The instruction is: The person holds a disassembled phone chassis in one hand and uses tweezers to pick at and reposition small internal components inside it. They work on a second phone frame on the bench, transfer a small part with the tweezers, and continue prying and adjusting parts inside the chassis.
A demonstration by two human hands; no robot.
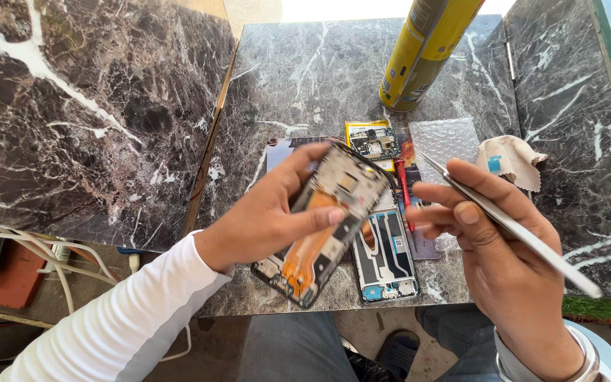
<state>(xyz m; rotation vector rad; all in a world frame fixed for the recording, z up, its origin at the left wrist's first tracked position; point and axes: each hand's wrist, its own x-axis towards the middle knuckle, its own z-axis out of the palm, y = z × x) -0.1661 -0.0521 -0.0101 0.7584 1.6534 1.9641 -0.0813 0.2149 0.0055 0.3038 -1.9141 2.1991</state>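
My left hand [266,212] holds an opened phone frame [327,226] tilted above the marble table, thumb pressed on its orange flex cable [305,251]. To its right, my right hand [493,255] grips metal tweezers [510,226], their tip pointing up and left, apart from the phone. Under the held phone a second opened phone body [387,258] lies flat on the table. A small circuit board [373,141] with a yellow edge rests farther back.
A yellow spray can [426,49] stands at the back of the marble table [298,85]. A bubble-wrap piece [443,141], a crumpled cloth [510,159] and a red-handled tool [404,194] lie nearby. White cables [44,255] hang at lower left.
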